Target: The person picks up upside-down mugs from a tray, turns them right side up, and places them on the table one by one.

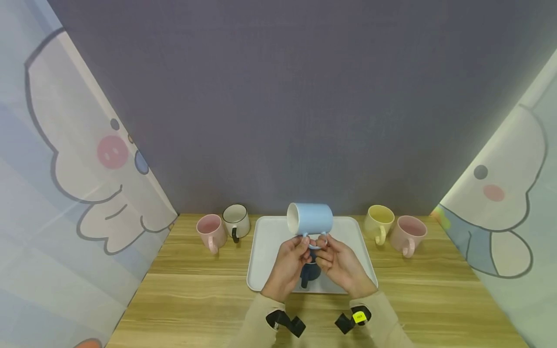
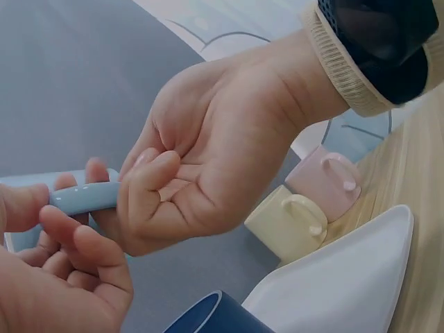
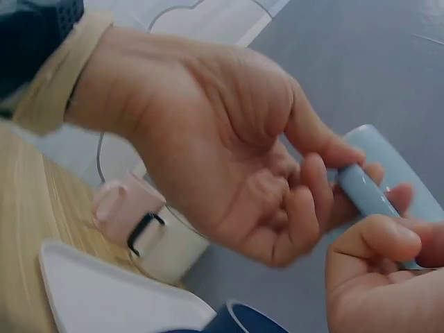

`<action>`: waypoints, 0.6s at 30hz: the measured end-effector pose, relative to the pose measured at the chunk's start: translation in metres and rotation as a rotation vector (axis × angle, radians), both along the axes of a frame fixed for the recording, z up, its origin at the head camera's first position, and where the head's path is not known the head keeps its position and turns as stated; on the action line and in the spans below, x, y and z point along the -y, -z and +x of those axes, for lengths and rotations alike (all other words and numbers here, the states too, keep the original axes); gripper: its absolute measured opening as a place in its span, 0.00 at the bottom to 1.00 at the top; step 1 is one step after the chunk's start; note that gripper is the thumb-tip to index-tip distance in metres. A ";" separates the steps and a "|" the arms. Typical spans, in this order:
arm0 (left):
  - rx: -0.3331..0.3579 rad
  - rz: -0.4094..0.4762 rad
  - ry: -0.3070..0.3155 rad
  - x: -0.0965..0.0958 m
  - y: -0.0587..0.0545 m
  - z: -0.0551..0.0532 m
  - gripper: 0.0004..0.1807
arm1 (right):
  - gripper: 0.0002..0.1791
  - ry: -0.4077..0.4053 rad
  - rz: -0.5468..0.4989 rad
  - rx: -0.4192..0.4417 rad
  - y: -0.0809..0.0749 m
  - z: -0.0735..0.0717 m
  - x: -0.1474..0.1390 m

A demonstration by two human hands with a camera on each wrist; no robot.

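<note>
A light blue mug point(image 1: 314, 218) is held on its side above the white tray point(image 1: 266, 246), its mouth facing left and its handle pointing down toward me. My left hand point(image 1: 288, 263) pinches one end of the handle between thumb and fingers. At the handle's other end my right hand point(image 1: 345, 268) does the same. The right wrist view shows the blue handle point(image 3: 368, 191) between both hands' fingertips. Below the hands, a dark blue mug point(image 1: 312, 273) stands on the tray, partly hidden by them.
Left of the tray stand a pink mug point(image 1: 211, 231) and a white mug point(image 1: 237, 222) with a black handle. To its right are a yellow mug point(image 1: 377, 221) and another pink mug point(image 1: 408, 234). A grey panel point(image 1: 278, 106) rises behind the wooden table point(image 1: 196, 299).
</note>
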State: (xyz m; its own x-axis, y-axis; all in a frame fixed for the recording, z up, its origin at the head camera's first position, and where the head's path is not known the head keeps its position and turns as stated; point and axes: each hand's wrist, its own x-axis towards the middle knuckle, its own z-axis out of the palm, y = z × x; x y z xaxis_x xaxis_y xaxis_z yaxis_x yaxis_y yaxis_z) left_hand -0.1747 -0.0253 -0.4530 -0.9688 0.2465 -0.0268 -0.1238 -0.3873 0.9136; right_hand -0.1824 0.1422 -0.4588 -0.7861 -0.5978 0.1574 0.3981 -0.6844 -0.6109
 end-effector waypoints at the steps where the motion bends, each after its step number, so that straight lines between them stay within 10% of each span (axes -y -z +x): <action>1: -0.010 0.000 0.000 0.000 0.000 0.000 0.10 | 0.25 0.027 0.046 -0.004 -0.001 0.000 -0.001; 10: -0.106 0.014 -0.049 0.013 -0.006 0.004 0.14 | 0.17 0.315 0.837 -0.188 0.006 -0.001 -0.008; 18: -0.156 -0.173 -0.185 0.048 0.001 0.003 0.14 | 0.14 0.566 1.195 -0.203 0.024 -0.011 -0.052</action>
